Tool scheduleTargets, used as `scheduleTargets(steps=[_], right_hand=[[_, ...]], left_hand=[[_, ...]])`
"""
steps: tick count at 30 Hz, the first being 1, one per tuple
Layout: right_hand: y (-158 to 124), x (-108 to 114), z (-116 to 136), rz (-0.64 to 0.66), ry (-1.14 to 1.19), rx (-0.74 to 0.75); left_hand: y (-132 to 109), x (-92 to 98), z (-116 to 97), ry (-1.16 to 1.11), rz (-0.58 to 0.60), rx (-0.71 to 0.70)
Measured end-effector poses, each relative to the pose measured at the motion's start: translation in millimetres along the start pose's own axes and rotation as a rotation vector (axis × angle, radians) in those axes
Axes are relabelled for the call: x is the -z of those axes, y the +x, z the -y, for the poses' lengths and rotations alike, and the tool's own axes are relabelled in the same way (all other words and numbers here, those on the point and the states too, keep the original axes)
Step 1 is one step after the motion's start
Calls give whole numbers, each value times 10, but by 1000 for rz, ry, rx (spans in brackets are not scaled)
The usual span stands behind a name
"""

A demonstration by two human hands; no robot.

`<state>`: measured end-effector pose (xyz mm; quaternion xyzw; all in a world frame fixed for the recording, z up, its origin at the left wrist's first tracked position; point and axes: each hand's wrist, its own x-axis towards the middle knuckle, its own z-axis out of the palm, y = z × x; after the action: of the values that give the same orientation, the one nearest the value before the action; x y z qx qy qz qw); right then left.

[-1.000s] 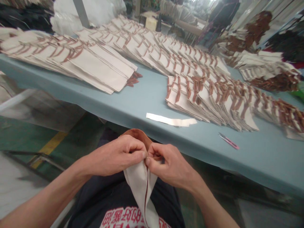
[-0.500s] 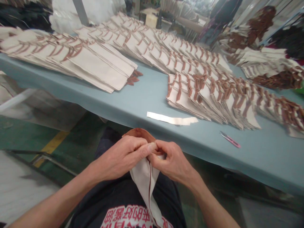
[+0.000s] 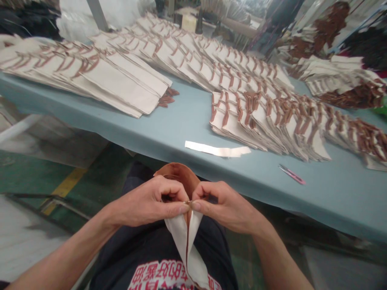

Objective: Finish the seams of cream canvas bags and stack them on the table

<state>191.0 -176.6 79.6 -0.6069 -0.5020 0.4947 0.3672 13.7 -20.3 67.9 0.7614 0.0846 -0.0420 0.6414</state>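
Pinching with both: my left hand (image 3: 148, 201) and right hand (image 3: 226, 205) meet fingertip to fingertip on the cream cloth piece (image 3: 181, 237), which hangs lengthwise straight down from the pinch over my lap, equally near each.

A pale blue desk (image 3: 169, 129) runs across the frame's middle. On it lie fanned rows of cream fabric pieces (image 3: 260, 117) with brown trim, filling the upper half. Near the front edge lie a pale strip (image 3: 217, 150) at centre and a pink tool (image 3: 292, 174) at right.

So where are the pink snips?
In the head view the pink snips lie on the blue table, right of the pale strip, near the fanned fabric pieces.
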Motion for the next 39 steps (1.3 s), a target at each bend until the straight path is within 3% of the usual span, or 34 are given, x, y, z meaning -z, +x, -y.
scheduleTargets(steps=[9, 23, 30, 39], right_hand=[[-26, -37, 122, -139, -298, 143], [-8, -113, 86, -256, -761, 435], [4, -132, 65, -297, -800, 542], [18, -224, 55, -460, -852, 510]], left_hand=[[-2, 23, 0, -72, -33, 16], [-24, 15, -37, 40, -76, 18], [2, -5, -14, 53, -96, -23], [1, -26, -64, 20, -90, -16]])
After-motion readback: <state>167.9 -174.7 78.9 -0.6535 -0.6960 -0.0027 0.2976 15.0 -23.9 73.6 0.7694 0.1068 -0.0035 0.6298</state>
